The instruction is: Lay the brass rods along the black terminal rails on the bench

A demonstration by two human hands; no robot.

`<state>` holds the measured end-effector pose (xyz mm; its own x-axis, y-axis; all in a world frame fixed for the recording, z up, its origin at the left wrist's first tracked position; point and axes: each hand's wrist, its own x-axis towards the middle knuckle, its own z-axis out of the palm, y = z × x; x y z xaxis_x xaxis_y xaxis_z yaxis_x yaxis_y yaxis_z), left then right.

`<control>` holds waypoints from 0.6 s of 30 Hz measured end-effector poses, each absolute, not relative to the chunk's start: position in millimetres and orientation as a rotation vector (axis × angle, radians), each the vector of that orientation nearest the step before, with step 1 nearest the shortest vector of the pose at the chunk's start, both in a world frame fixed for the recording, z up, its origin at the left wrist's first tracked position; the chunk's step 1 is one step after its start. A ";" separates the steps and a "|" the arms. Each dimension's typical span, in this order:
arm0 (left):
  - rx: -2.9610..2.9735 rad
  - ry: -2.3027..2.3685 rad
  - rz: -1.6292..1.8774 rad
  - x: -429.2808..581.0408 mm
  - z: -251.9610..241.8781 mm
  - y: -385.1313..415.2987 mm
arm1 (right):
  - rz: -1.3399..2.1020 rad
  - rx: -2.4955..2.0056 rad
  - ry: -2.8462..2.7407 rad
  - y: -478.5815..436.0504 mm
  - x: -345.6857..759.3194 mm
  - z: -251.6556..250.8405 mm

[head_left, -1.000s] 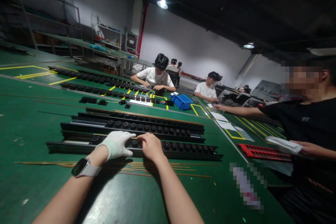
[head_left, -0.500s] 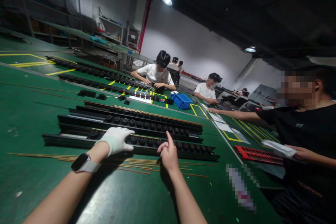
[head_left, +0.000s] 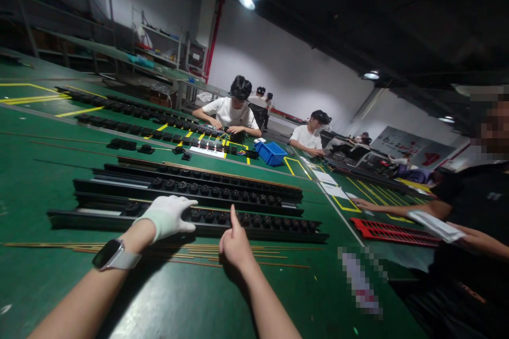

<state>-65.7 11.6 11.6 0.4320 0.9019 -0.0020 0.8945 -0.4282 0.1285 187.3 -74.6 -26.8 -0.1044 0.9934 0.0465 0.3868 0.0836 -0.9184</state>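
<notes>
My left hand [head_left: 169, 218], in a white glove with a smartwatch at the wrist, lies over the near black channel rail [head_left: 99, 221]. Its fingers and thumb are spread apart around the row of small black round parts [head_left: 209, 215]; whether it presses on them is hidden. A thin brass-coloured rod [head_left: 210, 208] runs along that row. My bare right hand [head_left: 235, 243] has the index finger stretched forward at the row and the other fingers curled, with nothing seen in it. Just behind lies another black rail [head_left: 119, 188] holding similar round parts.
Loose thin rods [head_left: 207, 250] lie in front of the rails. Beyond are strips of black modules [head_left: 131, 130], a blue bin [head_left: 270, 153] and a red slotted frame [head_left: 393, 233]. Across the table a co-worker [head_left: 234, 114] handles parts; another person [head_left: 473, 206] stands at right holding a white packet.
My right hand has moved left along the rail, closer to my left hand. The view has shifted slightly right. The person at right has moved toward the right edge of view.
</notes>
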 end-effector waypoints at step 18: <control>2.542 1.604 0.169 -69.0 -1.1 21.1 | 1.084 -1.400 -1.625 -71.0 167.2 -18.5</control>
